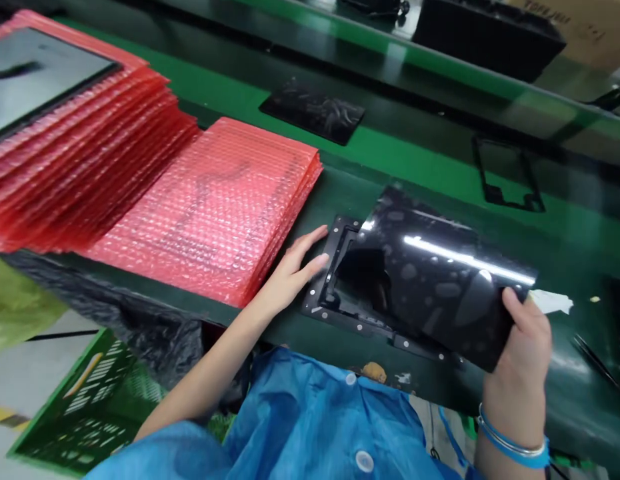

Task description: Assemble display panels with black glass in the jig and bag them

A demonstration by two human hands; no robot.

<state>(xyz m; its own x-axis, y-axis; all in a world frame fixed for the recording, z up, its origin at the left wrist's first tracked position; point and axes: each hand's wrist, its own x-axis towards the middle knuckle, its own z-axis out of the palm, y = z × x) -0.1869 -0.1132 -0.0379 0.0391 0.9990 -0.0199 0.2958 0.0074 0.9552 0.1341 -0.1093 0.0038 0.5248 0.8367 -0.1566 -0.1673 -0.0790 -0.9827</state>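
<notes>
My right hand (pixel 523 340) grips the right edge of a glossy black screen panel (pixel 435 280), thumb on the top face. The panel is tilted over a flat black fixture (pixel 335 317) dotted with light round spots, and hides much of it. In the fixture's uncovered left part, a black inner frame (pixel 333 290) shows. My left hand (pixel 295 267) is open, with fingers stretched toward the fixture's left edge. Its fingertips are at that edge; whether they press on it I cannot tell.
Red bubble-wrap sleeves (pixel 215 207) lie stacked at left, below a taller pile (pixel 90 153) topped by a grey screen (pixel 35 73). Behind are another black panel (pixel 313 110) and an empty black frame (pixel 510 175). Tweezers (pixel 600 363) lie right; a green crate (pixel 90 407) stands below.
</notes>
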